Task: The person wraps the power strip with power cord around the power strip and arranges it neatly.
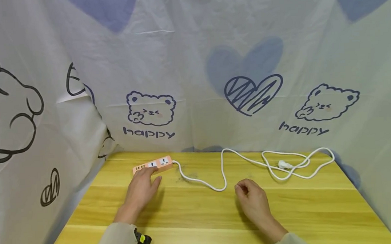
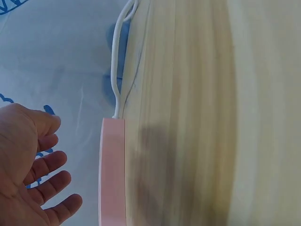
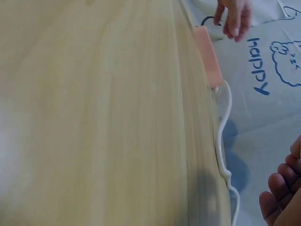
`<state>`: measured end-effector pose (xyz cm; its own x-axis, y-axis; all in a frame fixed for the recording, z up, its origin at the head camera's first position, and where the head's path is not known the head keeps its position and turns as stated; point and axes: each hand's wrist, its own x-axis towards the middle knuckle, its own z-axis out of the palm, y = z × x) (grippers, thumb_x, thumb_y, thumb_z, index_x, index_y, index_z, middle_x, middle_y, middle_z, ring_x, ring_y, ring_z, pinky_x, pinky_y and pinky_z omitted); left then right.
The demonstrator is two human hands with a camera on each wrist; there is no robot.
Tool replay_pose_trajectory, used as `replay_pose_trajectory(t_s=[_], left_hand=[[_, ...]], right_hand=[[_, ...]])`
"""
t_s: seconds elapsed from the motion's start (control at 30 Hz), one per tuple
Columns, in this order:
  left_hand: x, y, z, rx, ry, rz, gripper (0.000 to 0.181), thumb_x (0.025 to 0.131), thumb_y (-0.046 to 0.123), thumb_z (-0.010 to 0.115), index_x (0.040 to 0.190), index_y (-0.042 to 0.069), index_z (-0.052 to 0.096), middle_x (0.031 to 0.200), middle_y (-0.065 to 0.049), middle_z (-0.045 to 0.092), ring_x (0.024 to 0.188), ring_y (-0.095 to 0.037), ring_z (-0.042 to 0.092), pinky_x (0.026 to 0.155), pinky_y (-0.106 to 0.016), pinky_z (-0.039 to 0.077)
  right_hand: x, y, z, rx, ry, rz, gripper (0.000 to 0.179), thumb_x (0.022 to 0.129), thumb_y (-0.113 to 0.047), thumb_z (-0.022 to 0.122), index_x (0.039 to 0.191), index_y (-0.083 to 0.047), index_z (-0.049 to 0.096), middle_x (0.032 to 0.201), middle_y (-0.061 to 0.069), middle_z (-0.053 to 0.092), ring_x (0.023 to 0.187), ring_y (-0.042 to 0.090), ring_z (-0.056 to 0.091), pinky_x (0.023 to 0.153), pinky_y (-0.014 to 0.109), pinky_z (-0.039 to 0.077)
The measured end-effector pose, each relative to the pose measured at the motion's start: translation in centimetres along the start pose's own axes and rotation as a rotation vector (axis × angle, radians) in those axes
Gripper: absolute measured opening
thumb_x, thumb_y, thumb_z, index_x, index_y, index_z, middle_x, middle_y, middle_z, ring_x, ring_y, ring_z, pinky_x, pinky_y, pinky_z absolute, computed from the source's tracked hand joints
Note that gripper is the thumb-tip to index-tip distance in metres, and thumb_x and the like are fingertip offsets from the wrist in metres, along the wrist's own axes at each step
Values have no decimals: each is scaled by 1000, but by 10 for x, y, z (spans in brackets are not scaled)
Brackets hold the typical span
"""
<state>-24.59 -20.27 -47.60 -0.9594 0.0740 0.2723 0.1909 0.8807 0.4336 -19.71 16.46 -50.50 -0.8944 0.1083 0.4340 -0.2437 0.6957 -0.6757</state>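
Observation:
A pink power strip (image 1: pixel 167 163) with white sockets and several small USB ports lies at the back left of the wooden table. My left hand (image 1: pixel 140 190) hovers over its near side, fingers loosely bent; a gap shows between that hand (image 2: pixel 33 165) and the strip (image 2: pixel 113 174) in the left wrist view. From the strip's right end a white cord (image 1: pixel 201 180) winds across to a white plug (image 1: pixel 285 164), which lies among loops at the back right. My right hand (image 1: pixel 255 203) hangs above the table in front of the cord, fingers loosely curled around nothing.
The wooden table (image 1: pixel 193 216) ends at the back against a pale cloth (image 1: pixel 193 71) printed with bears and hearts. Cloth also hangs along the left and right sides. A black and yellow band (image 1: pixel 142 240) is at my left wrist.

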Motion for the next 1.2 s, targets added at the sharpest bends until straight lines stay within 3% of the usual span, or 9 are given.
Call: replay_pose_trajectory(t_s=[0.27, 0.5, 0.67, 0.77, 0.87, 1.2], left_hand=[[29, -7, 10, 65, 8, -1, 37, 102, 21, 67, 134, 2, 67, 133, -21, 67, 124, -43, 59, 103, -60, 50], [48, -18, 20, 113, -35, -46, 42, 101, 24, 68, 137, 3, 64, 137, -21, 63, 126, -43, 55, 105, -63, 47], [58, -21, 25, 111, -73, -69, 53, 101, 25, 69, 147, 3, 57, 146, -23, 57, 135, -44, 49, 115, -66, 38], [62, -21, 26, 110, -110, -75, 61, 100, 26, 71, 152, 0, 50, 154, -25, 50, 142, -46, 44, 121, -69, 29], [66, -21, 29, 127, -155, -92, 70, 99, 28, 73, 156, 0, 44, 159, -26, 44, 147, -46, 39, 123, -71, 23], [75, -24, 36, 193, -225, -117, 73, 98, 28, 71, 157, -2, 40, 158, -27, 44, 146, -49, 40, 117, -79, 24]], right_hand=[[11, -10, 24, 24, -30, -18, 7, 96, -10, 73, 90, -14, 72, 83, -4, 66, 77, 11, 61, 70, 28, 54], [16, -16, 42, 34, -72, -3, 8, 97, -12, 72, 90, -15, 71, 83, -5, 67, 78, 12, 63, 73, 30, 55], [21, -20, 51, 32, -77, -33, 7, 97, -12, 72, 90, -14, 72, 84, -4, 67, 78, 12, 64, 73, 29, 56], [23, -22, 55, 45, -78, -44, 3, 98, -11, 71, 98, -10, 74, 90, -2, 71, 82, 15, 68, 75, 32, 59], [23, -22, 57, 51, -100, -38, 11, 101, -12, 69, 108, -7, 75, 98, 2, 74, 89, 20, 71, 80, 37, 61], [24, -25, 65, 34, -174, -19, 24, 101, -16, 68, 121, -4, 74, 112, 10, 76, 101, 28, 73, 89, 47, 61]])
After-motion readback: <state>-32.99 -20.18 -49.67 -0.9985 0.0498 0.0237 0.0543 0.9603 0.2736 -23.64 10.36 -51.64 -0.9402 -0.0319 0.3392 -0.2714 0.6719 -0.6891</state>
